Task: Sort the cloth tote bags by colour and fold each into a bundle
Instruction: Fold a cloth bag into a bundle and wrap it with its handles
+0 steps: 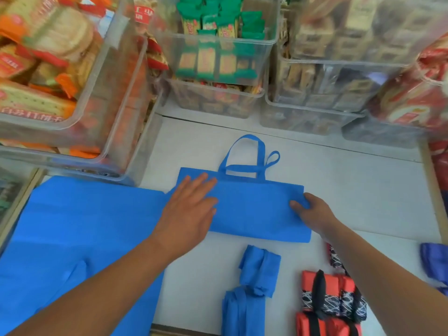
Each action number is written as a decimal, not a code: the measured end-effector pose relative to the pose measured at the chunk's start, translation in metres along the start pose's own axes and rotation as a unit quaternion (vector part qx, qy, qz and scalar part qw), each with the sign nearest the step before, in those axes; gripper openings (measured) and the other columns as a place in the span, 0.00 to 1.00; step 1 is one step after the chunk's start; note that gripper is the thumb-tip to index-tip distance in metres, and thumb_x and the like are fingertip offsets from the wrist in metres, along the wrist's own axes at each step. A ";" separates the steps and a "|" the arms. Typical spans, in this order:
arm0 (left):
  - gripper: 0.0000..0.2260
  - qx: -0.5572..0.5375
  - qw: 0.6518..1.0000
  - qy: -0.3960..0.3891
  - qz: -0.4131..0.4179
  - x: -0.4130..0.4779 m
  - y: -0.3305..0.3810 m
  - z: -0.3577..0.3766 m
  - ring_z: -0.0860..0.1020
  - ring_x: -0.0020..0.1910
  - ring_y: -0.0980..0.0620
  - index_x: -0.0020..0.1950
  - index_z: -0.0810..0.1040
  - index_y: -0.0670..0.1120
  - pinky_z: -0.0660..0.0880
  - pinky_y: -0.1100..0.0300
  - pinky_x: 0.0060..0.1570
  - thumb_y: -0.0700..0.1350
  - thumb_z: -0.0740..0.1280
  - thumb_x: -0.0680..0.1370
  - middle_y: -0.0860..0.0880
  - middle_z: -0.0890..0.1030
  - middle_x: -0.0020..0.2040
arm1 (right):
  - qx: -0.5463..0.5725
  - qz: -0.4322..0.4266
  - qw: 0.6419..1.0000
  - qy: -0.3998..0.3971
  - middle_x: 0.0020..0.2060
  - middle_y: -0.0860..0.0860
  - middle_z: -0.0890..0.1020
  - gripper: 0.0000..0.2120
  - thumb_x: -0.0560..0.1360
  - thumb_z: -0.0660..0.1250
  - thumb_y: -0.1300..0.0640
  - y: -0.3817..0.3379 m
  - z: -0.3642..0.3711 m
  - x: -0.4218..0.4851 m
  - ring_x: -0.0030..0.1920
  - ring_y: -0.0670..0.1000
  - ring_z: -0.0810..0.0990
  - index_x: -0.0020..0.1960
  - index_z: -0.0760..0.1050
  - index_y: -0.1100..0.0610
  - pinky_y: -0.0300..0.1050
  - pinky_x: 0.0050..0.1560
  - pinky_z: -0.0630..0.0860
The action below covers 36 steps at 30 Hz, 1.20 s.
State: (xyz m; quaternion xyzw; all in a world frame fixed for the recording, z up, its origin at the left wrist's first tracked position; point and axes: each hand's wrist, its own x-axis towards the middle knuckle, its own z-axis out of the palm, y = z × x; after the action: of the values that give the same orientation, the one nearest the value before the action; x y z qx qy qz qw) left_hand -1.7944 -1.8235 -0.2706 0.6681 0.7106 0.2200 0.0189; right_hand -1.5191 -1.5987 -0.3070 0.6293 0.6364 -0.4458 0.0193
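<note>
Pressing: left hand (191,204) lies flat, fingers straight, on the bag (254,209)
Right hand (311,213): pinches the bag's right edge
Bag: blue, mid-table (363,190), handles far
Near: blue bundle (259,270), red bundle (337,282)

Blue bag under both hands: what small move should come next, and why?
Probably fold the right edge over leftward: the right hand pinches the blue bag at its right edge, while the left hand presses its left part flat, anchoring it.
</note>
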 end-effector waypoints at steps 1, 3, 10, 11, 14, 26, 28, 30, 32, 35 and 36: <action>0.10 0.018 0.999 -0.043 0.021 -0.003 0.000 0.011 0.66 0.77 0.44 0.56 0.83 0.46 0.60 0.40 0.75 0.47 0.64 0.80 0.45 0.74 0.73 | -0.004 -0.002 1.000 0.012 0.56 0.54 0.81 0.20 0.79 0.69 0.46 -0.002 0.002 0.003 0.56 0.59 0.80 0.62 0.76 0.60 0.54 0.56 0.77; 0.16 0.072 0.990 -0.123 0.024 -0.008 -0.006 0.034 0.65 0.78 0.44 0.61 0.80 0.47 0.59 0.39 0.76 0.52 0.59 0.81 0.46 0.72 0.75 | -0.008 -0.003 0.999 0.048 0.41 0.56 0.78 0.14 0.80 0.67 0.50 0.000 0.004 0.010 0.44 0.59 0.77 0.49 0.73 0.63 0.51 0.43 0.73; 0.19 0.087 0.971 -0.216 -0.049 0.000 -0.030 0.079 0.80 0.51 0.43 0.61 0.80 0.49 0.78 0.47 0.50 0.55 0.56 0.80 0.46 0.82 0.56 | -0.074 0.018 0.994 0.080 0.64 0.51 0.77 0.27 0.77 0.70 0.42 -0.002 0.015 0.038 0.61 0.57 0.76 0.70 0.72 0.55 0.51 0.58 0.73; 0.16 0.100 0.972 -0.209 -0.038 0.000 -0.033 0.082 0.79 0.50 0.43 0.59 0.81 0.50 0.77 0.48 0.49 0.55 0.60 0.79 0.46 0.81 0.55 | -0.082 0.025 0.993 0.077 0.62 0.50 0.78 0.27 0.76 0.70 0.40 -0.003 0.016 0.042 0.58 0.56 0.76 0.69 0.72 0.54 0.50 0.54 0.72; 0.16 0.111 0.971 -0.207 -0.041 -0.001 -0.042 0.090 0.76 0.61 0.41 0.60 0.79 0.51 0.73 0.44 0.60 0.57 0.66 0.75 0.45 0.78 0.63 | -0.105 0.036 0.988 0.108 0.59 0.49 0.75 0.27 0.74 0.71 0.38 -0.010 0.023 0.045 0.55 0.55 0.76 0.66 0.70 0.51 0.52 0.50 0.73; 0.35 0.005 0.956 -0.292 -0.024 -0.018 -0.065 0.097 0.36 0.81 0.46 0.82 0.49 0.62 0.36 0.38 0.76 0.71 0.53 0.78 0.52 0.40 0.83 | -0.373 -0.288 0.881 0.045 0.83 0.46 0.51 0.31 0.79 0.48 0.29 0.012 0.107 0.009 0.82 0.59 0.47 0.80 0.53 0.35 0.69 0.77 0.47; 0.34 -0.019 0.957 -0.288 -0.001 -0.020 -0.073 0.091 0.40 0.82 0.46 0.81 0.54 0.62 0.38 0.38 0.77 0.70 0.58 0.77 0.51 0.44 0.84 | -0.373 -0.286 0.882 0.025 0.83 0.45 0.47 0.31 0.79 0.47 0.28 0.013 0.103 0.013 0.82 0.57 0.43 0.80 0.50 0.33 0.68 0.78 0.44; 0.26 -0.014 0.973 -0.229 0.033 -0.027 -0.079 0.087 0.61 0.78 0.42 0.76 0.71 0.57 0.56 0.33 0.75 0.62 0.63 0.78 0.45 0.63 0.79 | -0.372 -0.267 0.889 -0.009 0.81 0.41 0.39 0.32 0.77 0.44 0.26 0.011 0.099 0.014 0.81 0.52 0.34 0.79 0.44 0.29 0.66 0.78 0.38; 0.18 0.014 0.984 -0.157 0.080 -0.032 -0.082 0.084 0.75 0.64 0.42 0.67 0.80 0.50 0.67 0.34 0.68 0.53 0.63 0.80 0.44 0.77 0.66 | -0.344 -0.255 0.902 -0.049 0.79 0.37 0.34 0.33 0.73 0.43 0.23 0.007 0.092 0.013 0.79 0.49 0.29 0.77 0.43 0.26 0.62 0.77 0.32; 0.15 -0.003 0.987 -0.136 0.089 -0.027 -0.077 0.073 0.80 0.53 0.44 0.61 0.83 0.48 0.75 0.43 0.61 0.50 0.61 0.81 0.47 0.81 0.61 | -0.290 -0.295 0.907 -0.082 0.82 0.43 0.45 0.37 0.69 0.54 0.20 0.001 0.073 0.009 0.82 0.52 0.40 0.75 0.61 0.29 0.61 0.79 0.39; 0.15 -0.023 0.987 -0.141 0.068 -0.023 -0.076 0.068 0.80 0.53 0.43 0.59 0.84 0.49 0.78 0.46 0.58 0.51 0.60 0.81 0.47 0.81 0.63 | -0.282 -0.321 0.901 -0.078 0.81 0.47 0.55 0.36 0.68 0.59 0.20 0.000 0.064 0.005 0.81 0.54 0.52 0.73 0.69 0.34 0.62 0.79 0.49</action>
State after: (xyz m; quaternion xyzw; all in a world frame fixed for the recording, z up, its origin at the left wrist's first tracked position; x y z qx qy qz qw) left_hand -1.8419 -1.8273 -0.3637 0.7386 0.6486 0.1401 0.1193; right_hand -1.5543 -1.6328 -0.3484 0.3224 0.8993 -0.2776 0.1011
